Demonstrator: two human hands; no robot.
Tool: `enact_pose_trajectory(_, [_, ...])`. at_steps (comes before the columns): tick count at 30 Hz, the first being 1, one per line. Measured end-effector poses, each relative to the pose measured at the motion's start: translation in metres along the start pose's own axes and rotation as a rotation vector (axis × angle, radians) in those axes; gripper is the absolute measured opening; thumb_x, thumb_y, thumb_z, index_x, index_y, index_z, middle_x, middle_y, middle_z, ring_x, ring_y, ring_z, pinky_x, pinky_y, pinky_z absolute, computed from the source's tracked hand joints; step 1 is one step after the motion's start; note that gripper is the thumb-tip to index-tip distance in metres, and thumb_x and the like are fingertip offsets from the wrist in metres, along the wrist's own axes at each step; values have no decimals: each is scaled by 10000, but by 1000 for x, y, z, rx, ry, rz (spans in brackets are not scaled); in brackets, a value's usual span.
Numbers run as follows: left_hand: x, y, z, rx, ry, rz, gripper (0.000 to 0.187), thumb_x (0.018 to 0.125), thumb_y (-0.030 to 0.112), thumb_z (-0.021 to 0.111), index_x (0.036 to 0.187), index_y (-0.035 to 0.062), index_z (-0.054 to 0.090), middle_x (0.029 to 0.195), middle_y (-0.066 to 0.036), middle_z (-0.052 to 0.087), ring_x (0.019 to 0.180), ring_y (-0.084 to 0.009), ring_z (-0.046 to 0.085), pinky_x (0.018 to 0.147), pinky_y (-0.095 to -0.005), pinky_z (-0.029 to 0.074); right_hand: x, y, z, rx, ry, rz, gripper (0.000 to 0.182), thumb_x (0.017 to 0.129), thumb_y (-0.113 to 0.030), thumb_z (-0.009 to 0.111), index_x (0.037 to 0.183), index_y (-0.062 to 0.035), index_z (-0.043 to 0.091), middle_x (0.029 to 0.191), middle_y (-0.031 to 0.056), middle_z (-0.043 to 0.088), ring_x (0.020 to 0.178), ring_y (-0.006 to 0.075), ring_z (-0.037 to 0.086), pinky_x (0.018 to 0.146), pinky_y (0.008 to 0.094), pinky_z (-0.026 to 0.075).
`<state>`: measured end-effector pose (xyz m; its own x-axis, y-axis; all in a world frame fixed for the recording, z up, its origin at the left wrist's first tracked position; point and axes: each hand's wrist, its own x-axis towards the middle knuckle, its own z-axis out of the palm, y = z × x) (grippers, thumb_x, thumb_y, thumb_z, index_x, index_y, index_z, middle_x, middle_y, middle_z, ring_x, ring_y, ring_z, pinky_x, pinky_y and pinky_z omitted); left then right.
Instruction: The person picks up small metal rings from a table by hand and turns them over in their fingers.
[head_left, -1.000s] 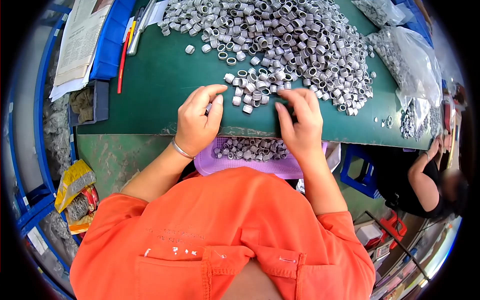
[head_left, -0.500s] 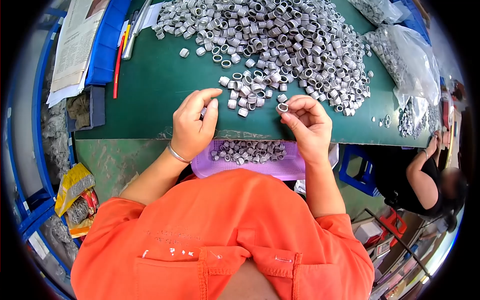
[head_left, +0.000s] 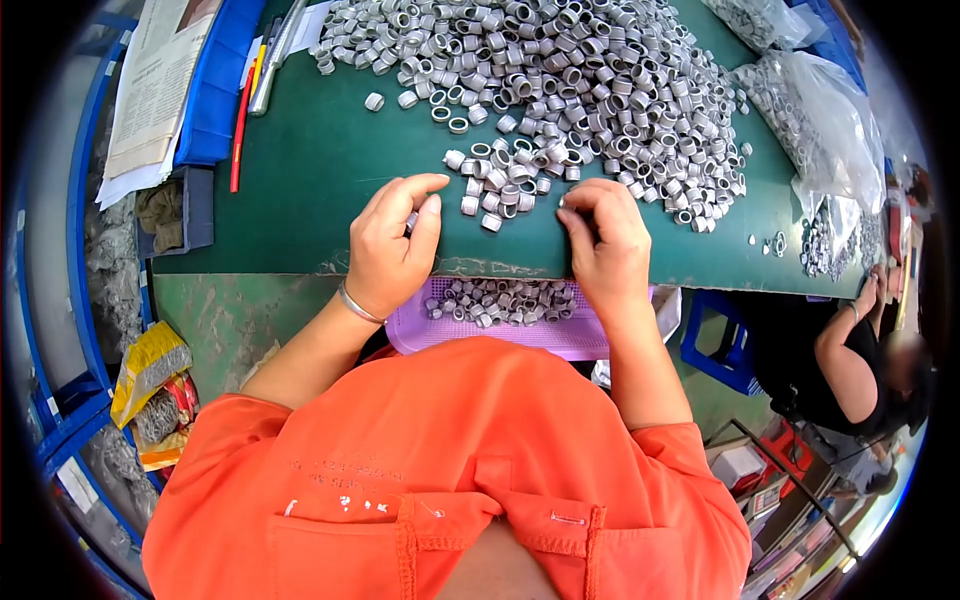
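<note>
My left hand hovers over the green table, fingers curled, with a grey metal ring partly showing between thumb and fingers. To its right, my right hand is closed in a pinch; only a sliver of a metal ring shows at its fingertips, the rest hidden by the fingers. Between and just beyond both hands lies a small cluster of the same short metal rings, and past it a large heap of metal rings.
Below the table edge, a purple basket holds more rings. Pens and a blue bin are at the left. Clear plastic bags of rings stand at the right, where another person sits beside a blue stool.
My right hand has turned its fingers inward, so the ring that showed at its fingertips is now mostly hidden. My left hand holds nearly the same pose.
</note>
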<state>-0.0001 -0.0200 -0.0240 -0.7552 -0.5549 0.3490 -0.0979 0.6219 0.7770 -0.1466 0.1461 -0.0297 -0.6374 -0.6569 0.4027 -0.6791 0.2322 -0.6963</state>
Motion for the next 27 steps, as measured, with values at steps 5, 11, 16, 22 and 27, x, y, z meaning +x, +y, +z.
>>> enact_pose_trajectory(5, [1,0,1,5,-1,5,156,860,30,562,1000,-3,624,788,-73,599,663,-135,545,627,-254,450,-8,-4,-13,966,-97,497,199,810,105,609,975,21,536,1009,123,620,840,120,612,766,230,506])
enact_pose_trajectory(11, [1,-2,1,-16,-6,5,161,857,29,563,1002,-5,623,789,-79,596,661,-139,546,627,-254,450,-17,-7,-18,1260,-117,430,214,804,134,583,949,3,496,1057,170,588,877,158,603,779,273,511])
enact_pose_trajectory(16, [3,4,0,2,-16,-33,146,838,23,564,971,5,620,803,-117,616,685,-232,593,622,-305,481,-5,-4,-24,657,-455,-71,236,709,109,600,910,-14,595,1021,122,587,878,239,592,772,309,476])
enact_pose_trajectory(22, [2,2,0,10,-9,-8,149,843,22,564,979,3,622,798,-101,610,679,-198,577,628,-285,468,8,-6,13,-24,-49,-115,163,720,44,651,862,-9,592,877,121,559,787,309,559,682,368,467])
enact_pose_trajectory(27, [2,0,1,3,-6,15,159,849,24,562,993,-9,621,780,-87,597,660,-154,556,627,-265,455,-3,-2,2,644,-109,419,227,767,101,636,967,4,586,931,71,600,807,150,604,720,260,509])
